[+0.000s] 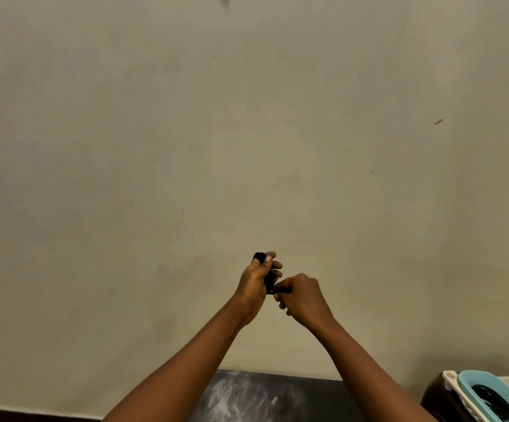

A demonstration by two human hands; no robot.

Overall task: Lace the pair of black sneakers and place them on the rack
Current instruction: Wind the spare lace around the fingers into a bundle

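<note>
Black lace bundle being held up by two bare hands in front of a plain beige wall.

Both forearms are reaching up and forward from the bottom edge, meeting at centre. Left hand is gripping the bundle upright, fingers curled round it, thumb pressing near its top. Right hand is pinching the bundle's lower end, knuckles facing the camera. Pale blue basket is sitting at bottom right. Sneakers are not showing.

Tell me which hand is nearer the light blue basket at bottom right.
Right. The right hand is up and left of the light blue basket; the left hand is farther left. Both grip a black bundle.
</note>
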